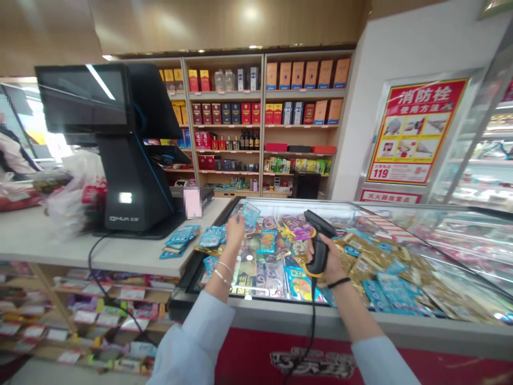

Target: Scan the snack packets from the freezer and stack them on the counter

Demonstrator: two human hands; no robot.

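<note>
My left hand [234, 231] grips a small blue snack packet [251, 215] by its edge, held up over the left end of a glass-topped freezer [264, 307]. In my right hand [331, 256] is a black barcode scanner [319, 248], its head tilted up toward the left and its cord hanging over the freezer's front. Beneath both hands lie several blue, gold and purple packets, among them another blue packet [267, 241]. A small stack of blue packets [180, 239] rests on the counter, left of my left hand.
A dark point-of-sale terminal [132, 176] stands on the white counter [136, 251], with a plastic bag [76, 192] behind it. Gold packets [372, 256] heap up at the right. Shelves of boxes [240, 112] line the back wall. Part of a person [14, 147] shows at far left.
</note>
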